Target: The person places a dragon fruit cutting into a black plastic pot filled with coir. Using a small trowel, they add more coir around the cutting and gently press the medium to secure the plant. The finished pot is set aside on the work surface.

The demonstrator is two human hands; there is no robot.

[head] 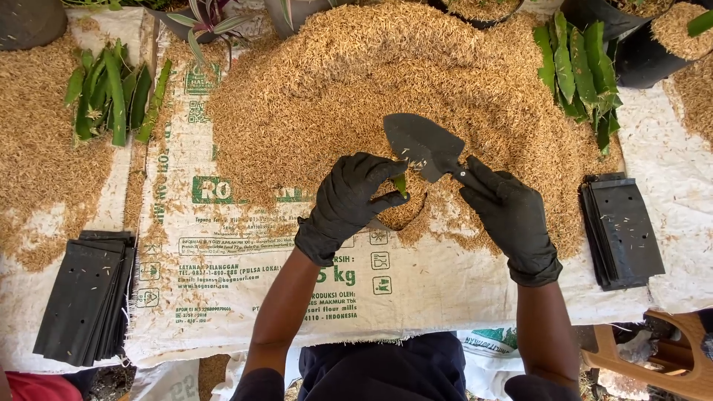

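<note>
Two black-gloved hands are at work over the husk pile, and between them sits a small black planting bag (pixel 401 212), filled with husks, at the near edge of the heap. Left hand (pixel 349 200) is closed around it, thumb and fingers pinching a green cutting (pixel 401 183) that stands upright in the bag's mouth. Right hand (pixel 509 215) is wrapped tight on the handle of a dark hand trowel (pixel 422 145), blade pointing up and left, hovering just above the bag and the husks. Behind them spreads the big mound of rice husks (pixel 416 74), heaped on printed white sacks (pixel 245 282) that cover the table. Further out, a bundle of green cuttings (pixel 111 96) lies far left, another bundle of cuttings (pixel 583 74) far right. Flat stacks of empty black bags flank the person: one stack (pixel 85 297) near left, one stack (pixel 624 230) on the right. Filled black pots (pixel 653 37) stand at the top right corner.
</note>
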